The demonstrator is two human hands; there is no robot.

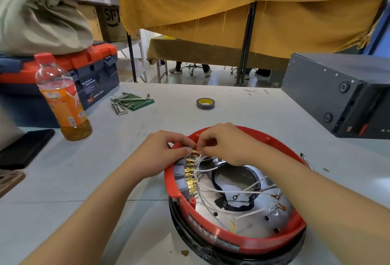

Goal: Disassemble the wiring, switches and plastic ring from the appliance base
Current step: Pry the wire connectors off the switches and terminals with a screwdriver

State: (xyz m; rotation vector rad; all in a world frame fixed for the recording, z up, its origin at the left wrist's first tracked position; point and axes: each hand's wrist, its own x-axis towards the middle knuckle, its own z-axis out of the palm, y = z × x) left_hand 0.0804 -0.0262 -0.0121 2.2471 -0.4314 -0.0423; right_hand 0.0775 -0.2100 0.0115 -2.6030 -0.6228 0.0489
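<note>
The appliance base lies upside down on the surface right in front of me, red plastic ring around its rim, white wires fanning across the inside. The row of brass spade terminals runs along the ring's left inner wall, long axis going from near me to far. Both hands meet at the far end of that row.

My left hand comes in from the left, wrist on the ring's outer edge, fingers curled & pinching at the topmost terminal, I think steadying the switch block. My right hand reaches over the ring from the right, fingertips pinched on the same connector or its wire; can't tell which exactly.

Next pull should prob. go rightward, away from the wall, square to the row. Right hand is placed for that, left braces. Remaining terminals look plugged in, so early in the job.
</note>
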